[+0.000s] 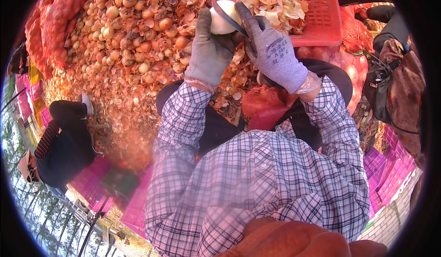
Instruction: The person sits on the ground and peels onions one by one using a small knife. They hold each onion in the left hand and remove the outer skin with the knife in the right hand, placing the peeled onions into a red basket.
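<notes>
My left hand (213, 47), in a grey knitted glove, holds a peeled white onion (225, 16) near the top of the view. My right hand (272, 47), in a grey glove with a dark, soiled palm side, holds a knife (228, 17) whose curved dark blade lies across the onion; its handle is hidden in the fingers. The tip of the right index finger is at the onion's right side. Just behind the hands is a red plastic crate (318, 38) with pale onion skins and layers (272, 2) in and beside it.
Unpeeled onions (131, 43) and loose skins cover the ground ahead and left. Filled red mesh sacks (57, 26) stand at the far left and right. A red mesh bag (263, 102) lies between the knees. Co-workers are at left (65, 146) and right (396, 78), near purple crates (389, 167).
</notes>
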`<state>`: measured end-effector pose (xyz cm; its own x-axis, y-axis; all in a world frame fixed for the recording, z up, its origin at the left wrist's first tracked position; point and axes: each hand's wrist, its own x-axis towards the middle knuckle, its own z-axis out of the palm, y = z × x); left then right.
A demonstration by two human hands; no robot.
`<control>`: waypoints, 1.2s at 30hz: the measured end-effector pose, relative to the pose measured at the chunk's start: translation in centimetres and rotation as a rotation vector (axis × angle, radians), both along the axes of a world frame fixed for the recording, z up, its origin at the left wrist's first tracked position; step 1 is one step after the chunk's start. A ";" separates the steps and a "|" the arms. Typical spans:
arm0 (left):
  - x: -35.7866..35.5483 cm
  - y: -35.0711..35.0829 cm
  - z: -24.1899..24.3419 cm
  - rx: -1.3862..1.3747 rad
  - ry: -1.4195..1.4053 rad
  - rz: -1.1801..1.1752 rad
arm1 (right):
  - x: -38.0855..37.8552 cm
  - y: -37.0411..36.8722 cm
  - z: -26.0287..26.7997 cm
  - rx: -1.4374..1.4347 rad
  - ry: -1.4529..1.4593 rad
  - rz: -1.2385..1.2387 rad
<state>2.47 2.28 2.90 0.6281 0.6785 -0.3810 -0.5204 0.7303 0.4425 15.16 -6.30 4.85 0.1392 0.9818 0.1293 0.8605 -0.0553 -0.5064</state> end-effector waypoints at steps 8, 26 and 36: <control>-0.3 -0.3 -0.2 0.046 -0.031 -0.063 | 0.3 0.5 -0.3 -0.110 0.002 -0.051; -1.4 0.2 0.6 0.433 0.280 -0.264 | 1.7 0.1 1.4 -0.098 0.915 -0.062; -1.2 0.0 2.9 0.571 0.094 -0.196 | 5.9 -0.3 0.0 -0.266 1.158 -0.387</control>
